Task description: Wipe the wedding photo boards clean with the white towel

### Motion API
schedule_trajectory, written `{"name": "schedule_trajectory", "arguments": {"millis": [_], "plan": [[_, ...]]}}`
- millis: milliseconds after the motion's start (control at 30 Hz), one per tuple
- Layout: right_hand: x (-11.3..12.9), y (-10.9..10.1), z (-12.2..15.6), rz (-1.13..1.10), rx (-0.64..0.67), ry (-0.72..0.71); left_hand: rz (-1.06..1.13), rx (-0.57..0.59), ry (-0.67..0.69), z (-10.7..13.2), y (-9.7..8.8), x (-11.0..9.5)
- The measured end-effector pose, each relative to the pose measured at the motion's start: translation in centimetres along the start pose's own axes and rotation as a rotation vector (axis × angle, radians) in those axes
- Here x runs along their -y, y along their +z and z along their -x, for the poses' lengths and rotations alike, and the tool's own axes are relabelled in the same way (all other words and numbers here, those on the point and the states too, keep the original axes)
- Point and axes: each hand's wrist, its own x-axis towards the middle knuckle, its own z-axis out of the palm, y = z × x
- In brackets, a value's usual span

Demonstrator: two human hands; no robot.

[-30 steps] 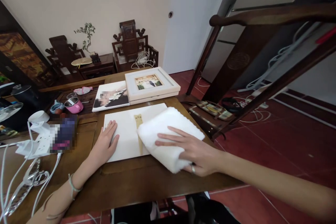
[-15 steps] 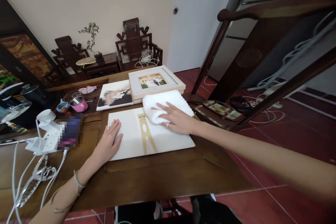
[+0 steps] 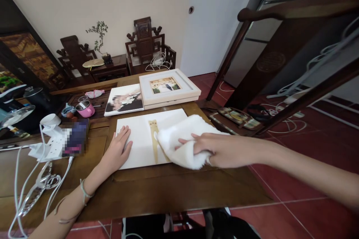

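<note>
Flat on the wooden table lies a white board [image 3: 137, 149] with tan, leg-like shapes printed on it. My left hand [image 3: 120, 145] rests on its left edge, palm down with the fingers stretched out. In my right hand [image 3: 213, 148] is a fluffy white cloth [image 3: 182, 134], bunched under the fingers. The cloth covers the right part of the board and spreads past its right edge. Behind the board are a photo panel [image 3: 125, 99] and a pale box-like picture frame [image 3: 169, 93] holding a small photo.
On the left stand a white power strip [image 3: 53, 147] with cables, a clear hair claw [image 3: 39, 190], a pink cup [image 3: 85, 109] and a black kettle [image 3: 35, 99]. A wooden chair [image 3: 260, 59] stands close at the table's right end.
My right hand has slid the cloth to the right and towards me, uncovering the board's far right part. My left hand has stayed in place on the board.
</note>
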Motion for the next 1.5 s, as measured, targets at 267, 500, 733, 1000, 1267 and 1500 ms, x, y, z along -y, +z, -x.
{"name": "schedule_trajectory", "arguments": {"millis": [267,500,733,1000,1267,1500], "plan": [[-4.9,2.0,-6.8,0.208,-0.371,-0.089,0.011,-0.011,0.007,0.1,0.2,0.1],[1.1,4.1,-2.7,0.180,-0.216,0.005,0.006,-0.037,0.020,0.1,0.5,0.2],[1.7,3.3,-3.5,0.234,-0.235,0.079,-0.014,-0.021,0.002,0.2,0.5,0.2],[1.7,4.2,-9.6,0.291,-0.405,0.055,-0.018,-0.031,0.022,0.3,0.3,0.2],[4.9,8.6,-4.5,0.271,-0.275,-0.354,-0.013,-0.056,0.030,0.2,0.6,0.4],[1.9,3.6,-10.2,0.356,-0.296,-0.277,-0.007,-0.024,0.021,0.2,0.3,0.3]]}}
